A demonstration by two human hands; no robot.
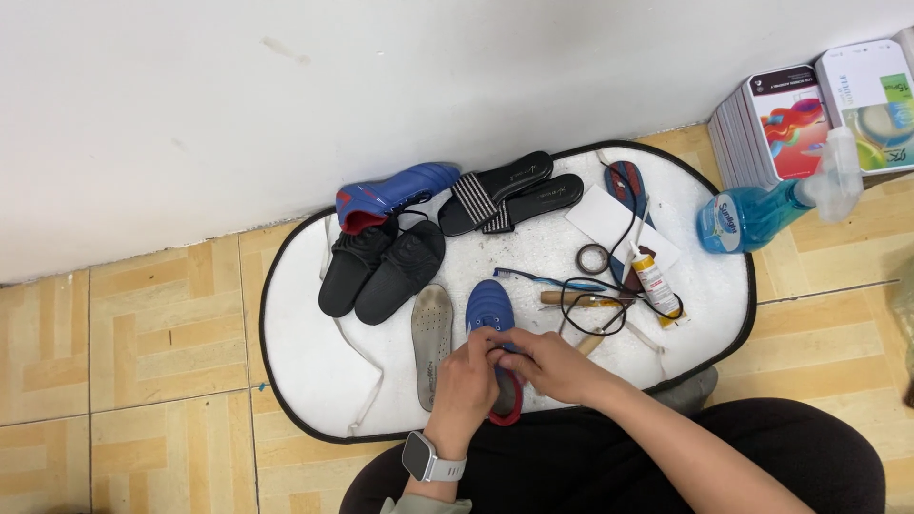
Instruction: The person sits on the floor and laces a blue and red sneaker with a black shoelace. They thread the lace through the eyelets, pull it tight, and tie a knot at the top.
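A blue sports shoe (pixel 490 309) with a red collar lies on the white mat (pixel 305 371), toe pointing away from me. My left hand (pixel 466 376), with a watch on its wrist, grips the shoe at its opening. From the right, my right hand (pixel 552 365) pinches at the same spot, fingers closed on the shoe's upper. A grey insole (pixel 432 338) lies just left of the shoe.
On the mat lie a second blue shoe (pixel 395 190), a pair of black shoes (pixel 381 266), two black sandals (pixel 509 190), a tape roll (pixel 592 258), a glue tube (pixel 655 282), a toothbrush (pixel 547 279), black cord and a wooden-handled tool. A blue spray bottle (pixel 762 214) and stacked boxes (pixel 809 114) stand right.
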